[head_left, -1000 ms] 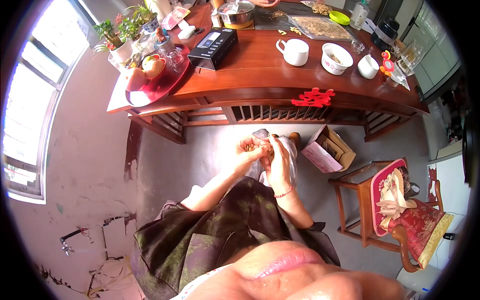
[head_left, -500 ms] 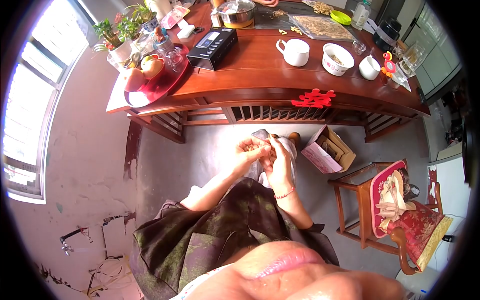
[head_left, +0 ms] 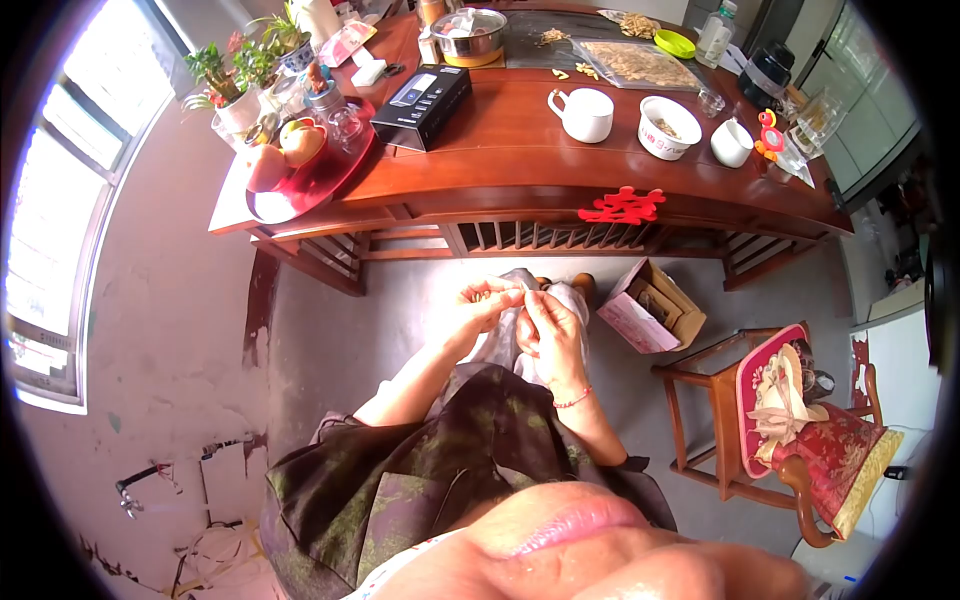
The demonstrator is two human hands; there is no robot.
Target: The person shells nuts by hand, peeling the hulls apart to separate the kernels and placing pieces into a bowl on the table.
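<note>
Over my lap, my left hand (head_left: 482, 308) is closed with its palm turned up, and small tan pieces (head_left: 482, 296) show inside its curled fingers. Their kind is too small to make out. Close beside it, my right hand (head_left: 555, 335) has thumb and forefinger pinched together, the other fingers curled in. The fingertips of both hands meet around something tiny that I cannot make out. A red beaded bracelet (head_left: 573, 398) is on my right wrist. Below the hands lies pale, translucent plastic (head_left: 497, 345) across my legs.
Ahead stands a wooden table (head_left: 480, 145) with a white mug (head_left: 583, 114), a white bowl (head_left: 668, 128), a black box (head_left: 424, 106), a red tray (head_left: 350, 170) and a bag of tan pieces (head_left: 640, 62). An open carton (head_left: 652, 306) and a chair (head_left: 725, 410) are to the right.
My fingertips have come together in a pinch between the hands. The right hand has turned, its fingers more curled. The view has shifted slightly.
</note>
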